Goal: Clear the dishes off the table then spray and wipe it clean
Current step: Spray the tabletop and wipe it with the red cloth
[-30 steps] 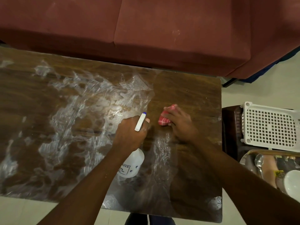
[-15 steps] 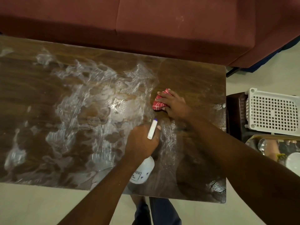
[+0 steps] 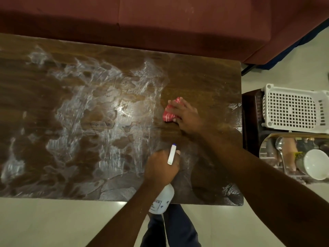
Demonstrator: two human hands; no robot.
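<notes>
Now the right hand (image 3: 187, 115) presses a bunched red checked cloth (image 3: 169, 114) onto the wet, streaky brown wooden table (image 3: 204, 77). Nearer, the left hand (image 3: 161, 167) grips a white plastic spray bottle (image 3: 162, 199), with its thin nozzle (image 3: 172, 154) pointing away over the tabletop.

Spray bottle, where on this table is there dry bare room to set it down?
Dry, bare table lies beyond the cloth toward the sofa, and between the left hand holding the spray bottle and the right edge. The left and middle are bare but wet. The side stand is crowded: basket, tray, bowl.
</notes>
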